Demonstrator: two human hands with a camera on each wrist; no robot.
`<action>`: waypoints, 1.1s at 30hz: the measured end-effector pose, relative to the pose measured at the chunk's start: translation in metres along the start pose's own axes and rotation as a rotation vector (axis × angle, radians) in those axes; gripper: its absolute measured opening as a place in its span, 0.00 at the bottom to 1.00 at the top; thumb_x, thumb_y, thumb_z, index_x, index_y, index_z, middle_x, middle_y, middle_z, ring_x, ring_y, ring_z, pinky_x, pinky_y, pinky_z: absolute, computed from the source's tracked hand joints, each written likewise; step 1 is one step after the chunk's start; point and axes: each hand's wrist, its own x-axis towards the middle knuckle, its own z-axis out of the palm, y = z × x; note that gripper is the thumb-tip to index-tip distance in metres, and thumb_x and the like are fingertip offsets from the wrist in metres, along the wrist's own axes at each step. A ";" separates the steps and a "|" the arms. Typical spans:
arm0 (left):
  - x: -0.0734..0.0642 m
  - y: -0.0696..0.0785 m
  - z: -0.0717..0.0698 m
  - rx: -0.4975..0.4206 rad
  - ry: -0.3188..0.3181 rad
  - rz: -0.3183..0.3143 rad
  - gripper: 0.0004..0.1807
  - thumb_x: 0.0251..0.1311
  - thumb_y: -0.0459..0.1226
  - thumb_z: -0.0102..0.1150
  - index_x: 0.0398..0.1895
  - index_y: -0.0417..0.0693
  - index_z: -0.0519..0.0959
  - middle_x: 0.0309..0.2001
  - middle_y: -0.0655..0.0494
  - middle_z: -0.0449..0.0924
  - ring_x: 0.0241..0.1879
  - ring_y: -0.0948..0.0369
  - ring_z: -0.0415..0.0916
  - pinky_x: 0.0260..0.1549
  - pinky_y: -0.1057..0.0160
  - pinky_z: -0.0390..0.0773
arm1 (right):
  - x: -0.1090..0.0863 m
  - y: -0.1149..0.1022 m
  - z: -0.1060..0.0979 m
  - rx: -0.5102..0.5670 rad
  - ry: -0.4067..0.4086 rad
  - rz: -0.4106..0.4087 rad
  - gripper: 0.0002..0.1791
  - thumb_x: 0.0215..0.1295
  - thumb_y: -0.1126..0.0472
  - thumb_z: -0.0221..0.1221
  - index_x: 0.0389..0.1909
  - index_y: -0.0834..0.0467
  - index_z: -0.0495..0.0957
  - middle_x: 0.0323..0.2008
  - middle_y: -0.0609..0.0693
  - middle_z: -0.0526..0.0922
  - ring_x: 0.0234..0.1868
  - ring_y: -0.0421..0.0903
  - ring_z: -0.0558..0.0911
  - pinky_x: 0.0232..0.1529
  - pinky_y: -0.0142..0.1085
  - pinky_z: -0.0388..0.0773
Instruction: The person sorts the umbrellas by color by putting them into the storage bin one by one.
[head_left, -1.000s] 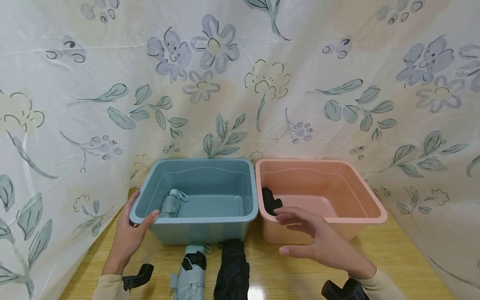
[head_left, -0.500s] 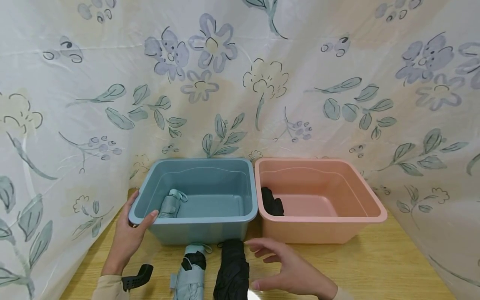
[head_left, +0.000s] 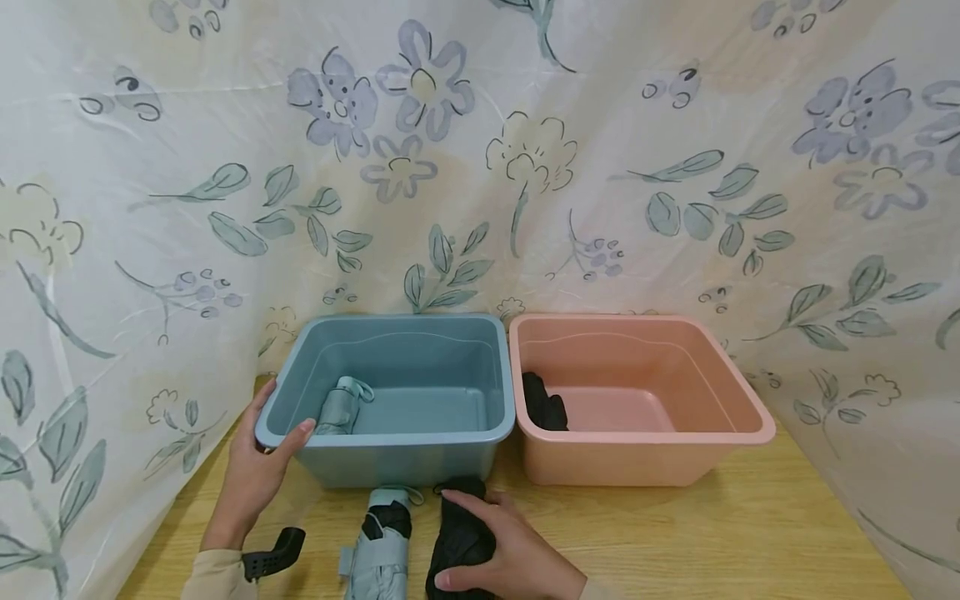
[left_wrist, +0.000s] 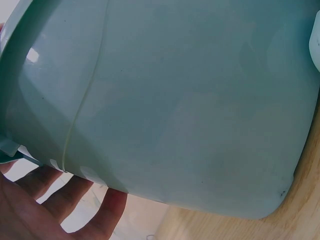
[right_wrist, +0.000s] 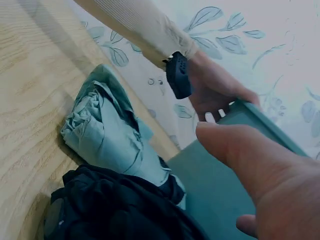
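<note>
My left hand [head_left: 251, 483] grips the front left corner of the blue bin [head_left: 405, 440], thumb at the rim and fingers along the outer side. In the left wrist view those fingers [left_wrist: 105, 215] curl at the bin's edge. My right hand [head_left: 525, 550] is over a folded black umbrella [head_left: 461, 525] in front of the bins, fingers and thumb spread across it. The right wrist view shows the thumb [right_wrist: 240, 145] straight and apart from the black cloth. Beside it lies a folded light blue umbrella [head_left: 381, 558] with a wrist loop.
A light blue folded umbrella [head_left: 340, 408] lies inside the blue bin at the left. The pink bin [head_left: 645, 438] stands right beside it, with a black item [head_left: 543, 404] at its left wall. Floral cloth [head_left: 600, 167] hangs behind the wooden table [head_left: 750, 517].
My right hand has moved left and down from the front of the pink bin to over the black umbrella. The left hand keeps hold of the blue bin's corner.
</note>
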 end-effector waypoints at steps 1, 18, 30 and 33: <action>0.000 0.000 0.000 -0.002 0.000 -0.001 0.52 0.70 0.47 0.62 0.84 0.63 0.36 0.79 0.36 0.42 0.73 0.33 0.49 0.63 0.27 0.58 | 0.002 0.001 0.002 -0.014 0.001 0.010 0.41 0.60 0.45 0.72 0.74 0.36 0.67 0.70 0.68 0.59 0.68 0.68 0.61 0.55 0.68 0.68; 0.001 0.003 0.001 -0.010 -0.004 0.022 0.51 0.70 0.46 0.62 0.84 0.60 0.36 0.79 0.36 0.43 0.72 0.33 0.49 0.63 0.27 0.58 | 0.015 0.014 0.017 -0.109 0.035 0.016 0.43 0.50 0.49 0.77 0.70 0.39 0.72 0.63 0.72 0.61 0.57 0.65 0.70 0.45 0.60 0.74; 0.000 0.001 0.000 -0.010 -0.008 0.002 0.52 0.70 0.46 0.62 0.84 0.62 0.36 0.79 0.36 0.42 0.72 0.34 0.49 0.63 0.28 0.58 | 0.016 0.009 0.023 -0.233 0.020 0.091 0.44 0.51 0.45 0.75 0.72 0.36 0.70 0.55 0.68 0.67 0.48 0.59 0.74 0.40 0.54 0.76; -0.001 0.000 0.000 -0.010 -0.007 -0.004 0.52 0.70 0.46 0.62 0.84 0.62 0.35 0.79 0.35 0.42 0.72 0.34 0.49 0.63 0.27 0.58 | 0.017 0.011 0.023 -0.216 0.003 0.093 0.44 0.52 0.44 0.75 0.72 0.35 0.69 0.60 0.73 0.66 0.51 0.64 0.76 0.42 0.58 0.77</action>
